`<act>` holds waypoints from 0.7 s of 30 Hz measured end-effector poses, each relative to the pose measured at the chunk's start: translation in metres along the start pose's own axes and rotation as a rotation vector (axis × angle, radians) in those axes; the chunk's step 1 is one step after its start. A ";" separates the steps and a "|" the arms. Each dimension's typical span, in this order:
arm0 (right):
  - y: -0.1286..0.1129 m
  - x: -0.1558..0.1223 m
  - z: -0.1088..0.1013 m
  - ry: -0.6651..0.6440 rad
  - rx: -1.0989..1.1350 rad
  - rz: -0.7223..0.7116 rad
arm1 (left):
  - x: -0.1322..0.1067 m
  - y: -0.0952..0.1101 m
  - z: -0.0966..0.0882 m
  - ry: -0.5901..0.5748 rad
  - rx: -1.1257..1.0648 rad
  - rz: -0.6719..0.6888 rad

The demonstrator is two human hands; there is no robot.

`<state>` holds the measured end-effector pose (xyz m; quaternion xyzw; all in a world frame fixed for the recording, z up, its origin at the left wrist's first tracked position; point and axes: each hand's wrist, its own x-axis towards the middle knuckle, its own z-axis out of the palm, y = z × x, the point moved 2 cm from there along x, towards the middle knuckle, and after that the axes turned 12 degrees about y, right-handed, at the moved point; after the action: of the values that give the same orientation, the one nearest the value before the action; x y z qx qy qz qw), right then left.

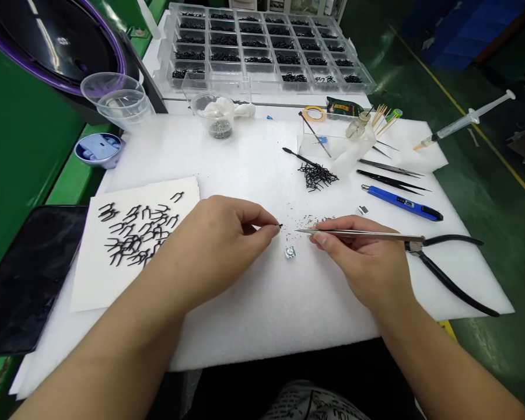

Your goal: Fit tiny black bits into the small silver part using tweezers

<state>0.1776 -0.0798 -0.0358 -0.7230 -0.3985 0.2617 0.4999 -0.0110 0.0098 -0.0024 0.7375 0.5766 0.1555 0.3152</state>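
Observation:
My left hand is closed in a pinch on a small black part, of which only the tip shows past the fingertips. Held in my right hand are metal tweezers, their points facing left, a little short of that part. Tiny dark bits lie scattered on the white foam sheet between and behind my hands. Just below the tweezer points sits a small silvery metal piece. A heap of black bent pieces is farther back.
Black forked pieces lie on a white card at left, near a black tablet-like slab. Black-handled pliers, a blue cutter, more tweezers and a syringe lie right. A compartment box stands behind.

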 end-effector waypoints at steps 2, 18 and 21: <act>0.002 0.000 0.000 -0.008 0.032 0.010 | 0.000 -0.002 0.001 -0.030 -0.034 -0.023; 0.008 0.000 0.001 -0.041 0.119 -0.042 | 0.010 -0.016 0.006 0.028 -0.111 -0.135; 0.008 -0.002 0.003 -0.018 0.073 -0.085 | 0.010 -0.012 0.005 0.066 -0.116 -0.141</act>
<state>0.1767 -0.0819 -0.0445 -0.6843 -0.4234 0.2613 0.5330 -0.0138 0.0195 -0.0155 0.6702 0.6272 0.1901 0.3483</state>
